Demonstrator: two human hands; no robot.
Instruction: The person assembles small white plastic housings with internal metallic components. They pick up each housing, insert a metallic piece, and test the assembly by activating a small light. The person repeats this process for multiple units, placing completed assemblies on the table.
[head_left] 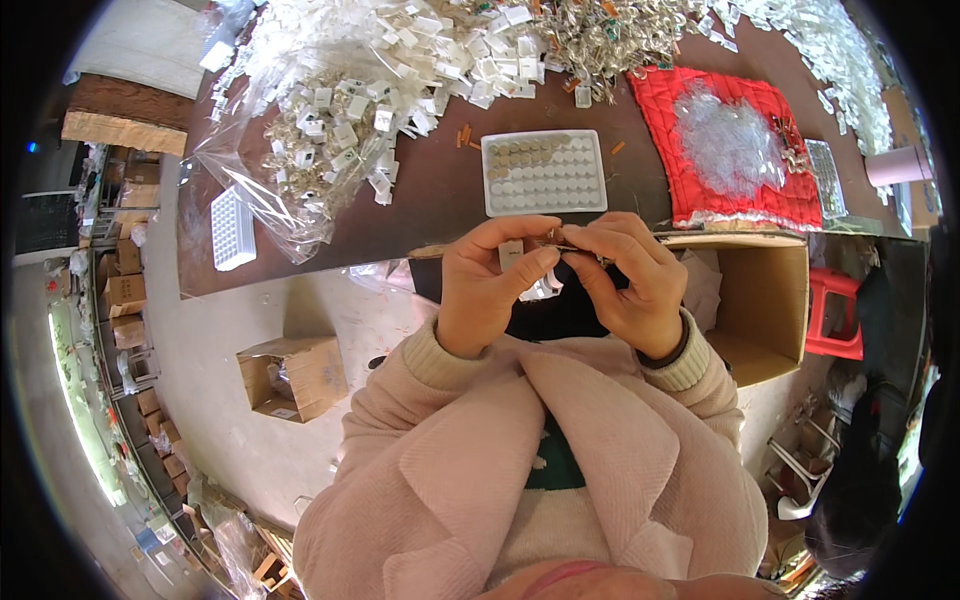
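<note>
Both hands meet in front of my chest, just off the table's near edge. Between the thumb and fingers of my left hand (484, 287) is a small white plastic tag (511, 254). My right hand (632, 287) pinches beside it, its fingertips almost touching those of the left. A small metallic part shows between the fingertips; its exact shape is too small to tell. Directly beyond the hands lies a white tray (546, 211) with rows of round pockets. Small brownish-grey discs (530, 152) fill its far rows.
White plastic tags (420, 45) heap across the far table, beside a pile of metal fittings (620, 40). A red quilted cloth (690, 195) carries clear plastic pieces (730, 140). An open cardboard box (765, 310) stands right below the edge, near a red stool (835, 310).
</note>
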